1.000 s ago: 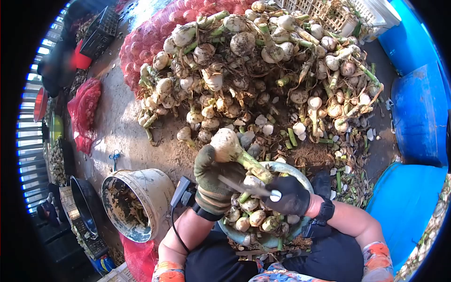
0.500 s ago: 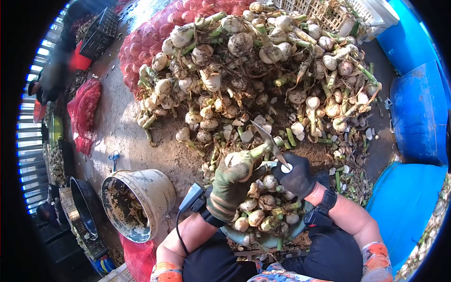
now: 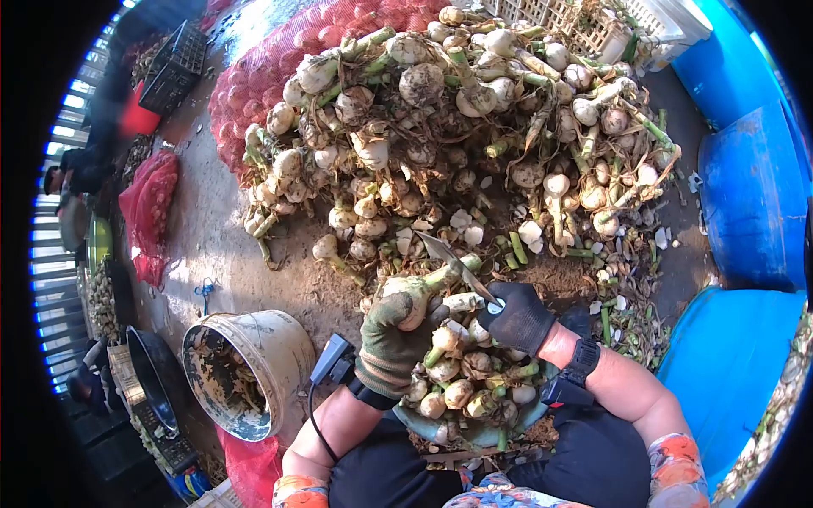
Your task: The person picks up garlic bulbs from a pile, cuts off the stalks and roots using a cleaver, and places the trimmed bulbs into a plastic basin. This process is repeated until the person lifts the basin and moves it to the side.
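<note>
My left hand [image 3: 389, 339], in a green and brown glove, is closed round a garlic bulb [image 3: 410, 296] whose thick green stem points up and right. In a black glove, my right hand [image 3: 518, 319] grips the white-ended handle of a knife [image 3: 457, 267]. The blade slants up and left, across the stem of the held bulb. A second cut stem [image 3: 462, 302] shows between my hands. Below them, a blue-green basin [image 3: 546, 411] between my knees holds several trimmed bulbs [image 3: 458, 394].
A large heap of garlic [image 3: 423, 85] lies ahead, with red mesh sacks [image 3: 246, 106] behind it. The left side has a white bucket [image 3: 292, 347] and a red net bag [image 3: 151, 203]. Blue tubs [image 3: 724, 364] line the right. Peelings lie on the ground.
Both hands have shifted slightly left, with the bulb and knife. The blade lies lower along the left side of the stem. The whole view has also shifted a little.
</note>
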Motion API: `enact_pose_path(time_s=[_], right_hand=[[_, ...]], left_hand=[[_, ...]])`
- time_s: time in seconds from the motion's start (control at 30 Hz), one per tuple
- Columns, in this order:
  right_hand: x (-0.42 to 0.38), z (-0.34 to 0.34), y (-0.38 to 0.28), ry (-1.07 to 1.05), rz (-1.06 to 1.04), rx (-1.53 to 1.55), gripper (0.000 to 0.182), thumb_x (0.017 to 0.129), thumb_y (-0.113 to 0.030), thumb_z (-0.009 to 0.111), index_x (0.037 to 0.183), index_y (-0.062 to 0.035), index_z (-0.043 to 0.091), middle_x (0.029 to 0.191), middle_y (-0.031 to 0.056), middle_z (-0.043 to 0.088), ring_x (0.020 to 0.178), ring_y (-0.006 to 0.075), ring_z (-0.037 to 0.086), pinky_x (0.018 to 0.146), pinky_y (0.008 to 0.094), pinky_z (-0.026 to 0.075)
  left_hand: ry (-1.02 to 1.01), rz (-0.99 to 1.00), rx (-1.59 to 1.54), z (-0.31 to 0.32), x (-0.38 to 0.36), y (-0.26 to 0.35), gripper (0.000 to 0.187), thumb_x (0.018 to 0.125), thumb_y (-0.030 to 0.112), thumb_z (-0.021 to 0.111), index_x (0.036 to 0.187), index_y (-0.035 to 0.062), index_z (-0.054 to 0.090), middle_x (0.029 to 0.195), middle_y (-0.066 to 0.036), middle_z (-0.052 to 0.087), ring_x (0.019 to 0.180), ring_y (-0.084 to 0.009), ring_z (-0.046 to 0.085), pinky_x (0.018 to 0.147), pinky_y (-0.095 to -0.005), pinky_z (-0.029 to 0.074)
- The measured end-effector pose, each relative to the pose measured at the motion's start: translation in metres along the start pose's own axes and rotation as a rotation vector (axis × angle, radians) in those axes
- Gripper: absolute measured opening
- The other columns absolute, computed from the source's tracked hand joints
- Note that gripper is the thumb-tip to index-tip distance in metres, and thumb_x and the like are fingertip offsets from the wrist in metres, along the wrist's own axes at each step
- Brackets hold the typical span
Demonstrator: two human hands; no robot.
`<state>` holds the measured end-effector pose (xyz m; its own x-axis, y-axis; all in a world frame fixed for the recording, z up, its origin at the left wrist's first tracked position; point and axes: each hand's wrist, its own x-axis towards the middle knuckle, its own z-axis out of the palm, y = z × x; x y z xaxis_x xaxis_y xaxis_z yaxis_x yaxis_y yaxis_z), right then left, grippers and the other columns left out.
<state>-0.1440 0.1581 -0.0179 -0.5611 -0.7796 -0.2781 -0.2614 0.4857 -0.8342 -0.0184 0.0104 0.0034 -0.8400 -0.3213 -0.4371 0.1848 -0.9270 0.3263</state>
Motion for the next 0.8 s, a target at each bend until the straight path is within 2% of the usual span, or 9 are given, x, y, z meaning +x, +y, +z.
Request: enact_pose_path(time_s=[0.07,0.13,0.27,0.37,0.63,0.67,0.7,0.77,0.8], right_hand=[[0.0,-0.001,-0.002,0.003,0.0,0.006,0.015,0.068,-0.013,0.065,0.076,-0.0027,0.059,0.067,0.0185,0.06,0.065,0.0359,0.061,0.058,0.0395,0.049],[-0.003,-0.003,-0.005,0.058,-0.019,0.018,0.012,0.07,-0.011,0.064,0.075,-0.003,0.057,0.066,0.0183,0.058,0.064,0.0364,0.06,0.056,0.0398,0.048],[-0.006,-0.006,-0.007,0.22,-0.131,0.014,0.011,0.071,-0.007,0.063,0.073,-0.0035,0.054,0.063,0.0179,0.054,0.063,0.0373,0.057,0.054,0.0399,0.045],[-0.001,-0.013,-0.011,0.18,-0.141,0.024,0.012,0.071,-0.008,0.064,0.072,-0.0034,0.053,0.063,0.0175,0.054,0.062,0.0376,0.057,0.054,0.0402,0.045],[0.007,0.003,0.013,0.114,-0.073,-0.023,0.012,0.072,-0.013,0.062,0.075,-0.0031,0.056,0.066,0.0176,0.057,0.064,0.0367,0.059,0.056,0.0404,0.047],[0.007,0.004,0.017,0.081,-0.057,-0.073,0.014,0.072,-0.015,0.061,0.078,-0.0031,0.058,0.067,0.0177,0.058,0.064,0.036,0.059,0.058,0.0404,0.047],[0.007,0.005,0.021,0.084,-0.059,-0.075,0.014,0.072,-0.015,0.061,0.078,-0.0031,0.058,0.067,0.0177,0.058,0.064,0.036,0.059,0.058,0.0404,0.047],[-0.002,0.011,0.029,-0.17,0.215,-0.028,0.023,0.071,-0.02,0.06,0.086,-0.0019,0.062,0.07,0.0183,0.061,0.066,0.0341,0.061,0.06,0.0397,0.048],[-0.011,0.014,0.026,-0.046,0.073,0.037,0.031,0.071,-0.024,0.06,0.09,-0.0001,0.063,0.072,0.0181,0.063,0.067,0.0303,0.063,0.062,0.0373,0.049]], left_hand=[[-0.016,0.015,0.018,-0.001,0.001,-0.001,0.034,0.069,0.021,0.067,0.099,0.0072,0.06,0.095,-0.007,0.061,0.088,-0.0249,0.055,0.082,-0.0404,0.045],[0.173,0.025,0.093,-0.011,0.001,-0.005,0.031,0.071,0.019,0.066,0.099,0.0072,0.06,0.095,-0.007,0.062,0.089,-0.0266,0.057,0.086,-0.043,0.045],[0.17,-0.013,0.009,-0.025,0.002,-0.003,0.03,0.072,0.017,0.066,0.1,0.0046,0.06,0.094,-0.009,0.062,0.091,-0.027,0.058,0.091,-0.0443,0.046],[0.197,0.014,-0.001,-0.023,-0.001,-0.003,0.03,0.072,0.017,0.066,0.099,0.0034,0.06,0.094,-0.01,0.062,0.091,-0.0267,0.058,0.091,-0.0433,0.046],[0.144,0.054,0.051,-0.006,0.003,-0.005,0.031,0.068,0.017,0.069,0.095,0.0046,0.059,0.093,-0.008,0.061,0.085,-0.0195,0.059,0.08,-0.0389,0.052],[0.088,0.042,0.148,-0.008,0.004,0.002,0.043,0.068,0.026,0.071,0.104,0.0075,0.057,0.099,-0.01,0.058,0.087,-0.0242,0.056,0.083,-0.0411,0.047],[-0.051,0.112,0.035,-0.021,0.008,0.003,0.049,0.07,0.028,0.072,0.11,0.0078,0.054,0.104,-0.01,0.057,0.085,-0.0233,0.057,0.08,-0.0372,0.049],[-0.159,0.266,0.083,0.02,0.005,0.024,0.055,0.071,0.029,0.072,0.116,0.0068,0.05,0.107,-0.012,0.057,0.085,-0.0224,0.058,0.076,-0.0359,0.051],[-0.155,0.344,0.185,0.033,0.003,0.036,0.057,0.072,0.028,0.073,0.119,0.0071,0.048,0.109,-0.014,0.056,0.087,-0.0222,0.058,0.077,-0.037,0.052]])
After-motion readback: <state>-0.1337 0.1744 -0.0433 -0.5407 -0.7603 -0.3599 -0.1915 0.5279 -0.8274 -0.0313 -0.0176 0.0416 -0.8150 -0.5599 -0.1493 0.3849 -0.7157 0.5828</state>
